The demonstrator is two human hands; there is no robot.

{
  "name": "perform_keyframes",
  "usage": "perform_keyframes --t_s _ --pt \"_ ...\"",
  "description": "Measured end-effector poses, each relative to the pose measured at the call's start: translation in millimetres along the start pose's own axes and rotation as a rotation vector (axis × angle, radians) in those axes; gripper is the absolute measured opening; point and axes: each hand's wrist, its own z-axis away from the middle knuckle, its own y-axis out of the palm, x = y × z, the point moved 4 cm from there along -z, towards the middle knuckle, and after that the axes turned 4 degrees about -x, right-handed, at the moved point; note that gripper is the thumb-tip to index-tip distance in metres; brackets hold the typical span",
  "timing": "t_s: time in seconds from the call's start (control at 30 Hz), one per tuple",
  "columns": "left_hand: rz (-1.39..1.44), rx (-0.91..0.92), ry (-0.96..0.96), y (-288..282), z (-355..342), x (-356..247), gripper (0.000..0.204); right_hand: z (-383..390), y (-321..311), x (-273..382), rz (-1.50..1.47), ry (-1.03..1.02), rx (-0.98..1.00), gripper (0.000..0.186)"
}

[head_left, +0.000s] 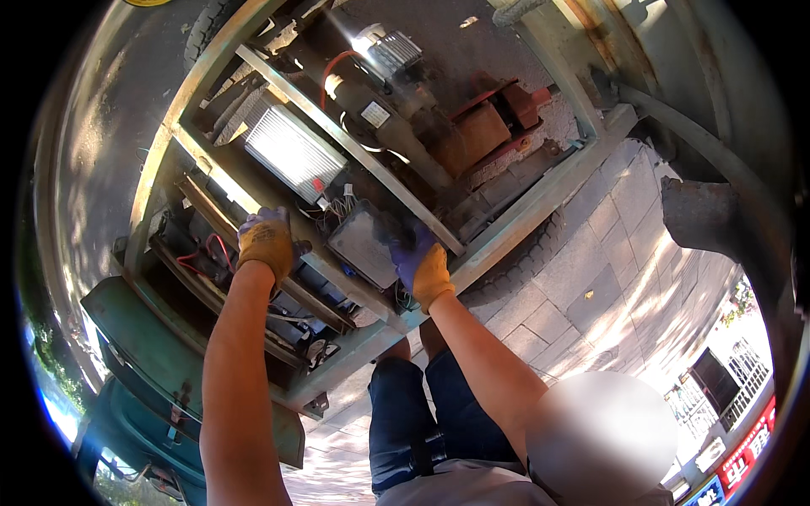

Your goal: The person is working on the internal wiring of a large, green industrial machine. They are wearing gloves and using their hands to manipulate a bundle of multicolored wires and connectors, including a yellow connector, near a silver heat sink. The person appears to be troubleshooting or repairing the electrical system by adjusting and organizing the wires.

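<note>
My left hand (266, 244), in a yellow-and-purple glove, grips a painted metal rail (221, 177) of an open vehicle frame. My right hand (418, 266), gloved alike, has its fingers curled at the right edge of a grey box (359, 244); what they hold is hidden. Loose wires and connectors (342, 196) lie just above the box, beside a silver finned housing (291, 152). Red wires (211, 253) show left of my left hand, among inner rails.
A motor (392, 59) and red-brown metal parts (498, 118) sit farther back in the frame (540, 207). A green panel (139, 337) is at lower left, a tyre (202, 34) at upper left, and a large metal body (709, 84) at upper right, over paving (607, 304).
</note>
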Motion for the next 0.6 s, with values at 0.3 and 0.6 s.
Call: perform_keyframes --t_s 0.3,0.6 --pt "0.016 0.006 -0.031 -6.4 1.9 -1.8 0.074 4.9 1.6 -9.6 -0.178 0.172 0.095 0.067" --pt "0.036 0.039 -0.026 -13.9 -0.7 -2.0 0.078 7.2 -2.3 37.1 0.143 -0.278 -0.129 0.057"
